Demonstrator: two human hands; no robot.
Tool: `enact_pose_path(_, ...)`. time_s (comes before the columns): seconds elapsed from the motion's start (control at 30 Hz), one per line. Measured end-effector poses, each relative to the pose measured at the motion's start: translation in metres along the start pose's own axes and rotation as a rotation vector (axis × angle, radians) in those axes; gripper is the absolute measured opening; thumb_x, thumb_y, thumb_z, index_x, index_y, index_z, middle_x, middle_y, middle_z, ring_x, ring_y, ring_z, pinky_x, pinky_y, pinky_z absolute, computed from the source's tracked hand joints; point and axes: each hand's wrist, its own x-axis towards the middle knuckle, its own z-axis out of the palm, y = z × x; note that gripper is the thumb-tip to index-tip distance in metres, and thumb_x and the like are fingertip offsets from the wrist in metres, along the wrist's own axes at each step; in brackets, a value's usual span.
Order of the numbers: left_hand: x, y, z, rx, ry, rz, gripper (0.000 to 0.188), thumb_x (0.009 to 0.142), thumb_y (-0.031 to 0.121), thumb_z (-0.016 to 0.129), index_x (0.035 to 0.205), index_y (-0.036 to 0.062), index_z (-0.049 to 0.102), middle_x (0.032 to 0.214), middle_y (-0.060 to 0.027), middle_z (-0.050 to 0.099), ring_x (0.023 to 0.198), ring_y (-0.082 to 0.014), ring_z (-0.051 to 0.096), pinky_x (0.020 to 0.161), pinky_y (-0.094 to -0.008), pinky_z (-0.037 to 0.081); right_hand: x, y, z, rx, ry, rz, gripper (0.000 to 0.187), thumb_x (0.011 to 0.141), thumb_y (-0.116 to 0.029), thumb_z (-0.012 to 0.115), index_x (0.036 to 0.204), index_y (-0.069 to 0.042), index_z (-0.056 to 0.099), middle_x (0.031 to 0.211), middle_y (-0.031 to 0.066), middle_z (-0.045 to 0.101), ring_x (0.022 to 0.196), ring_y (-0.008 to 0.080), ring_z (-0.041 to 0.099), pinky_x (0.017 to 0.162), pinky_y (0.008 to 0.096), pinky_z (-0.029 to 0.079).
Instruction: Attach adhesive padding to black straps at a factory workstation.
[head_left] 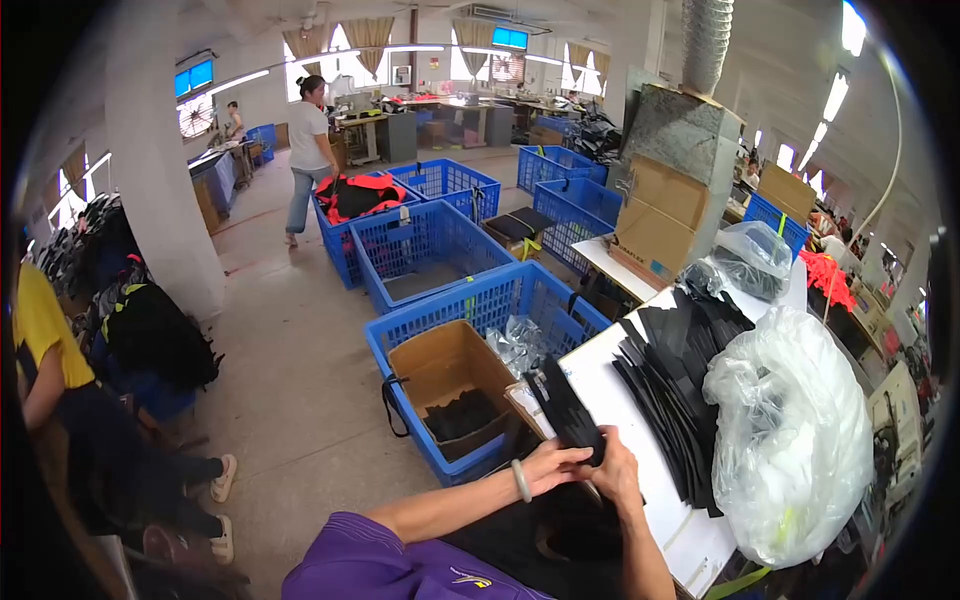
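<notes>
A bundle of black fabric strips (567, 405) is gripped between my hands at the near edge of the white table (590, 375). My left hand (553, 466), with a pale bangle on its wrist, closes round the bundle's lower end from the left. From the right my right hand (617, 470) pinches the same end. On the table just beyond, many more black strips (665, 400) lie fanned in a long pile. Left of the bundle, a cardboard box (450, 350) with dark pieces at its bottom sits inside a blue plastic crate (400, 415).
A large clear plastic bag (795, 440) stands at the table's right. More blue crates (430, 245) line the floor ahead, one holding red and black fabric (360, 195). A person in white (308, 150) stands near it; another in yellow (55, 330) is at left, beside a pillar (160, 150).
</notes>
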Motion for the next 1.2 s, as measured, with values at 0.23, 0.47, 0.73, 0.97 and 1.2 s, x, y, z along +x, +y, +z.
enact_pose_path(0.23,0.058,0.032,-0.023,0.905,0.214,0.603,0.115,0.063,0.033,0.088,0.145,-0.0049,0.016,0.144,-0.0240,0.029,0.134,-0.0338,0.033,0.110,-0.0415,0.032,-0.019,0.066,-0.033,-0.140,0.147,0.161,0.065,0.058,-0.017,0.075,0.116,-0.003,0.048,0.094,0.0240,0.064,0.087,0.0411,0.061,0.078,0.0460,0.048)
enact_pose_path(0.47,0.094,0.068,-0.052,1.500,-0.343,0.541,0.108,0.064,0.044,0.083,0.146,0.0014,0.027,0.146,-0.0232,0.032,0.136,-0.0337,0.030,0.114,-0.0397,0.024,-0.030,0.061,-0.028,-0.300,-0.069,-0.017,0.066,0.061,-0.022,0.080,0.121,-0.008,0.057,0.113,0.0141,0.061,0.104,0.0317,0.055,0.089,0.0404,0.046)
enact_pose_path(0.73,0.086,0.048,-0.048,1.485,-0.431,0.703,0.090,0.065,0.031,0.083,0.139,0.0032,0.041,0.127,-0.0178,0.051,0.119,-0.0320,0.048,0.103,-0.0382,0.036,-0.046,0.083,-0.032,-0.440,0.132,0.089,0.070,0.056,-0.038,0.084,0.114,-0.006,0.063,0.103,0.0094,0.062,0.093,0.0287,0.057,0.079,0.0394,0.047)
enact_pose_path(0.97,0.101,0.036,-0.045,1.486,-0.285,0.698,0.077,0.061,0.028,0.081,0.129,0.0038,0.053,0.121,-0.0173,0.052,0.112,-0.0342,0.048,0.100,-0.0415,0.038,-0.076,0.105,-0.049,-0.498,0.211,0.110,0.084,0.049,-0.048,0.084,0.117,-0.005,0.060,0.102,0.0088,0.062,0.094,0.0279,0.055,0.081,0.0384,0.041)
enact_pose_path(1.2,0.092,0.016,-0.027,1.599,-0.213,0.661,0.083,0.060,0.034,0.085,0.130,0.0038,0.052,0.121,-0.0172,0.049,0.115,-0.0345,0.045,0.101,-0.0397,0.037,-0.113,0.133,-0.035,-0.169,0.487,0.093,0.064,0.053,-0.026,0.085,0.107,-0.001,0.062,0.102,0.0148,0.062,0.095,0.0329,0.054,0.084,0.0407,0.043)
